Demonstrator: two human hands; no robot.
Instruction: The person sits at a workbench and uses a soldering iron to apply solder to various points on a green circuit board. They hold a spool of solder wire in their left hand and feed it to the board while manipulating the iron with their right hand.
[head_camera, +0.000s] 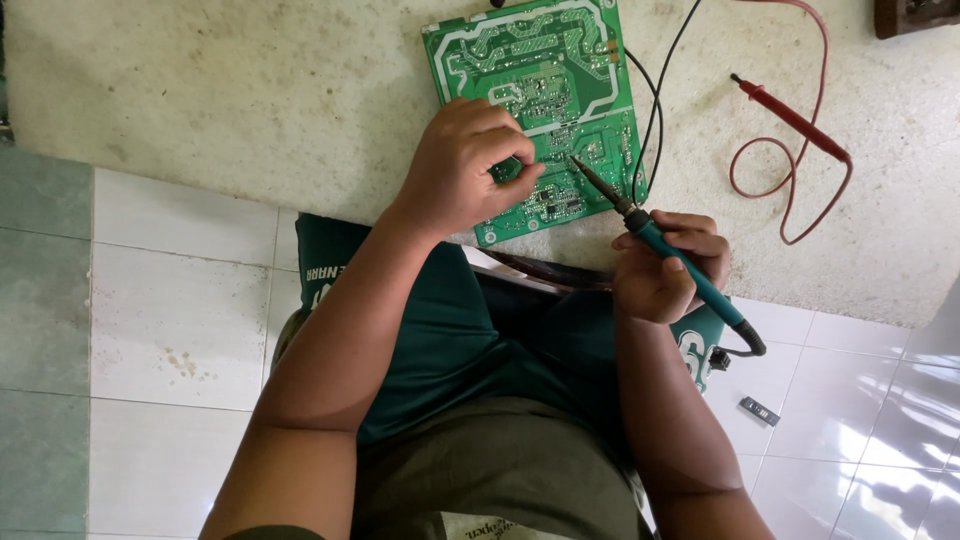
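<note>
Your right hand (668, 268) is closed around the teal handle of the soldering iron (655, 243), held like a pen. The iron's long axis runs diagonally, from the cord end near and right to the dark tip far and left. That tip sits on or just above the solder side of the green circuit board (535, 70), near the board's near right corner; you cannot tell from here whether it touches.

The board lies flat on the pale, speckled surface (250, 90), far of your lap. Your left hand (462, 165) rests on the board's near edge, fingers curled and pinched; whether they hold something small is hidden. It is just left of the iron's tip, with a small gap between them.

Both forearms reach away from you, the left one further. 2 leads lie right of the board: a black wire (655, 100) and a red probe (790, 118) with its looped cable.
</note>
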